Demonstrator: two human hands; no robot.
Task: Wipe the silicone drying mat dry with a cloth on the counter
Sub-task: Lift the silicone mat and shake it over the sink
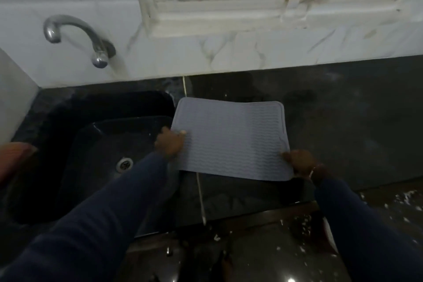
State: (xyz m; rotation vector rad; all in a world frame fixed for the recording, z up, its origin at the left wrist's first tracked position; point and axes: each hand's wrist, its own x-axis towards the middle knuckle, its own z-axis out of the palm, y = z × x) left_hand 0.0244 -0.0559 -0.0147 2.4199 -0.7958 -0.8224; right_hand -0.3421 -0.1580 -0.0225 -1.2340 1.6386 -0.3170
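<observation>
Fingers: those of the left hand (170, 144) curl over the mat's left edge, thumb on top (180, 132), pinching it. Those of the right hand (301, 162) are closed on the near right corner (286, 156) in the same way. Both hands are taken up with the mat.
Mat: the grey silicone drying mat (231, 139) is spread out, ribbed face up, over the dark worktop (354, 121), with its left edge along the right rim of the sink (103, 144). Its far edge looks to be down on the worktop. The near edge seems raised a little, though we cannot be sure in this dim light.
Cloth: we see none in either hand. A dull dark patch (240, 197) lies between the mat's near edge and the front edge of the worktop. It may be a cloth, but we cannot tell.
Done so far: by our reading, only the placing of the mat on the worktop is under way. We see no sign of wiping, and we cannot make out whether the mat is wet.
Left to do: we judge nearly all of it remains. The mat must be set flat, one hand freed, the cloth taken up and the whole ribbed face wiped.
Nearby: a metal tap (75, 36) juts from the wall behind the sink.
</observation>
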